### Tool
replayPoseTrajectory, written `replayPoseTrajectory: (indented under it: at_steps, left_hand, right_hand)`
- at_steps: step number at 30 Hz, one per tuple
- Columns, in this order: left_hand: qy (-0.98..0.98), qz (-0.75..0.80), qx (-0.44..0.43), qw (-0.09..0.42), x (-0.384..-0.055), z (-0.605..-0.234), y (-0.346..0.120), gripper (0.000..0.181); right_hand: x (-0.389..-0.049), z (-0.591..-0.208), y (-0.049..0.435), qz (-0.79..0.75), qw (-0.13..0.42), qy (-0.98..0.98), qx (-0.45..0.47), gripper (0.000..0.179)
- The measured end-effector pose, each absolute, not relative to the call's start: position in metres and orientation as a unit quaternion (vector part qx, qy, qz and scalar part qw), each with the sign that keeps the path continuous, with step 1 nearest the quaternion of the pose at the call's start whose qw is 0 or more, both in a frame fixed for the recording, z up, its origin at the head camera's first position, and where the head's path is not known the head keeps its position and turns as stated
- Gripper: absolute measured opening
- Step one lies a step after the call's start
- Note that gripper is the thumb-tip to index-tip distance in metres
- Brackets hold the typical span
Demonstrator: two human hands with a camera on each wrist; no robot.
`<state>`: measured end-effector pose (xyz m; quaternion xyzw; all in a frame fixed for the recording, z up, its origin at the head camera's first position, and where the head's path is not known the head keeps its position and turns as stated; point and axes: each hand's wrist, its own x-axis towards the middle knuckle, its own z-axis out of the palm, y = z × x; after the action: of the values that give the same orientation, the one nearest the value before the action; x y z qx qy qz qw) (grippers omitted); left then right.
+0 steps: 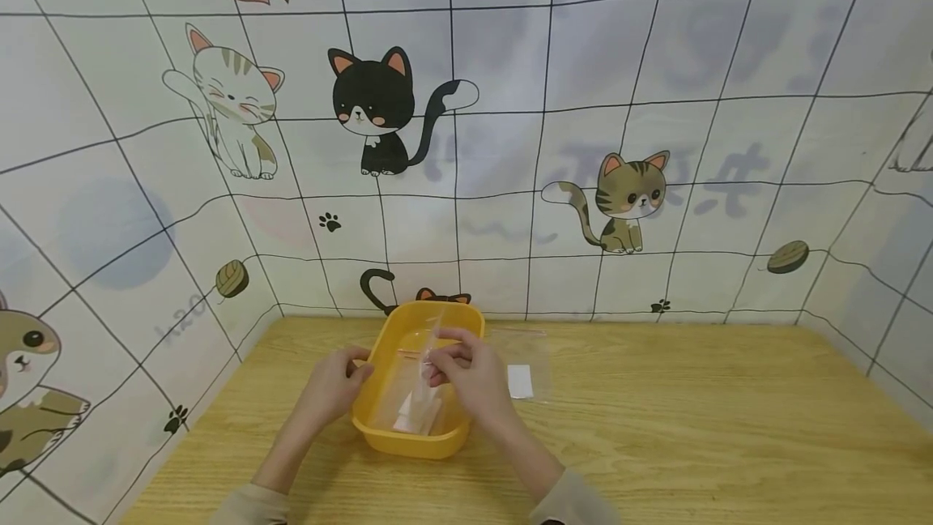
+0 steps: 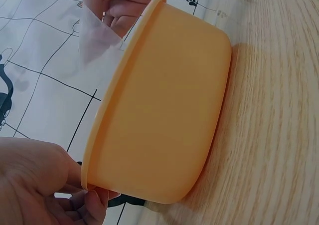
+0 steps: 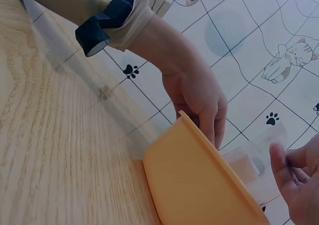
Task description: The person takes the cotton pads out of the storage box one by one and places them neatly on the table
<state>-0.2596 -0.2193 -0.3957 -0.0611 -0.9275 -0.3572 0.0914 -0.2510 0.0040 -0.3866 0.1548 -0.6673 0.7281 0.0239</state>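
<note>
My left hand [image 1: 331, 387] grips the left rim of a yellow plastic basin [image 1: 411, 447], thumb and fingers on either side of the edge in the left wrist view. Over the basin, my right hand [image 1: 472, 375] pinches the top of a clear plastic bag [image 3: 273, 134]. The bag hangs down into the basin, with a white slip [image 3: 243, 168] showing at its lower part. Below it in the basin lies more clear plastic with a reddish zip line [image 1: 406, 353]. The basin stands flat on the table.
Right of the basin, a clear zip bag [image 1: 535, 351] with a white label [image 1: 520, 382] lies on the wood-grain table [image 1: 692, 420]. Close behind the basin rises a wall covering [image 1: 503, 266] printed with cats and grid lines; it also encloses both sides.
</note>
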Motion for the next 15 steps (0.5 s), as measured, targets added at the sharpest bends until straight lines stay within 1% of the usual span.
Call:
replayPoseTrajectory:
  at_steps: [6, 15]
  left_hand:
    - [-0.928, -0.357, -0.055, 0.093, -0.258, -0.396, -0.219, 0.023]
    - [-0.93, -0.351, -0.06, 0.096, -0.259, -0.395, -0.219, 0.024]
  right_hand:
    - [-0.252, -0.381, 0.015, 0.729, 0.03, -0.667, 0.149, 0.034]
    - [-0.25, -0.369, 0.028, 0.744, 0.058, -0.65, 0.145, 0.034]
